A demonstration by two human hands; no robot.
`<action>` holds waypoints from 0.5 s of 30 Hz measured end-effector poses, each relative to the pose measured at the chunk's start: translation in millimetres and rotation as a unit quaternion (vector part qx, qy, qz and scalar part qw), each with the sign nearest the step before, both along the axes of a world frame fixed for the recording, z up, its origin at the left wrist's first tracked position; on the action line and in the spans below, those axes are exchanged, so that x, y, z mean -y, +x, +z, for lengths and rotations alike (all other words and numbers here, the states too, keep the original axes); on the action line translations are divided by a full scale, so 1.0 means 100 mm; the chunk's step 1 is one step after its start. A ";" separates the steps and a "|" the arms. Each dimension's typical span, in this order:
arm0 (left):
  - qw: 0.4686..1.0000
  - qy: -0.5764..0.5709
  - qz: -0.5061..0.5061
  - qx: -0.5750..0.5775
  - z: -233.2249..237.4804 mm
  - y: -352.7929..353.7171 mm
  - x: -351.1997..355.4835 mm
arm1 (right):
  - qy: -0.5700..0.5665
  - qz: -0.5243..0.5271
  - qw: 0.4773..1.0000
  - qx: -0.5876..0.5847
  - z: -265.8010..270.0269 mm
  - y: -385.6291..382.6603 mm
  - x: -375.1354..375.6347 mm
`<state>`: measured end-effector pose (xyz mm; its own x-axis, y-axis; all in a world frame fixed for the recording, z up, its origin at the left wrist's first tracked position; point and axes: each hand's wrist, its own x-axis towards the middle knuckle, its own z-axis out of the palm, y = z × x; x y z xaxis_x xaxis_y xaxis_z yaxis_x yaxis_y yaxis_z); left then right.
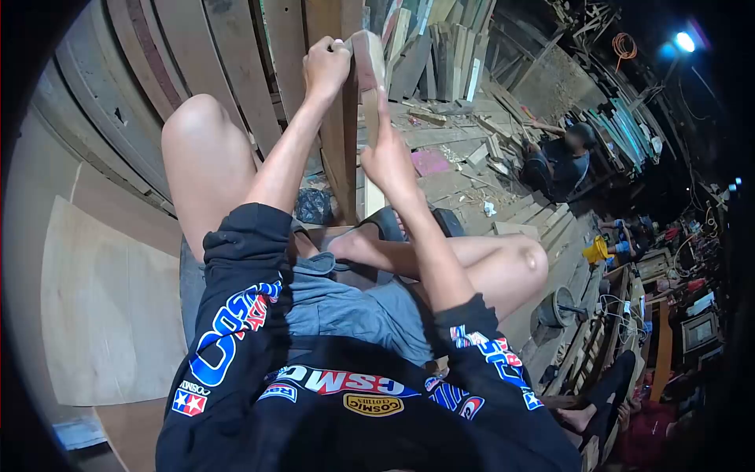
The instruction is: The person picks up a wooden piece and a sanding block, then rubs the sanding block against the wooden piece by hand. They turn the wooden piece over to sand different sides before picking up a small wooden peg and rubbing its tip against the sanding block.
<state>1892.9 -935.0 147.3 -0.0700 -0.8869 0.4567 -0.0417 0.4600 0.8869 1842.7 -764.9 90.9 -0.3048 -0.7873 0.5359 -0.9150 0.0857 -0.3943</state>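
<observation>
My left hand (326,69) is closed at the top of an upright brown board (340,149), close to the upper end of a curved wooden piece (368,61). What its fingers hold is hidden. My right hand (388,164), lower and further right, is closed round the lower part of the wooden piece, with one finger stretched along its edge. This piece has a reddish face and a pale edge, and it stands beside the brown board.
Long planks (236,55) lean at the upper left. A pale curved panel (110,307) lies at the left. Wood offcuts (480,157) and a pink sheet (430,163) lie on the floor. One person (562,161) sits at the right, near a bucket (557,307) and other people.
</observation>
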 end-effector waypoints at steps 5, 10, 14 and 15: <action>0.997 -0.065 0.047 0.016 0.01 0.02 -0.03 | 0.007 0.024 0.999 0.025 0.05 0.10 -0.14; 1.000 -0.005 0.004 0.000 -0.07 0.03 -0.04 | 0.049 -0.014 0.997 0.066 0.30 0.06 0.03; 0.993 0.061 -0.086 -0.053 -0.01 0.01 0.16 | -0.108 0.092 0.973 0.183 0.26 -0.23 0.01; 0.979 0.125 -0.143 -0.068 0.00 0.03 0.12 | -0.092 0.078 0.944 0.306 0.20 -0.28 -0.07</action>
<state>1896.2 -947.4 147.2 -0.2858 -0.9251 0.2499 0.1828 0.2033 0.9619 1814.4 -758.1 110.9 -0.4899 -0.7590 0.4290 -0.5064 -0.1528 -0.8487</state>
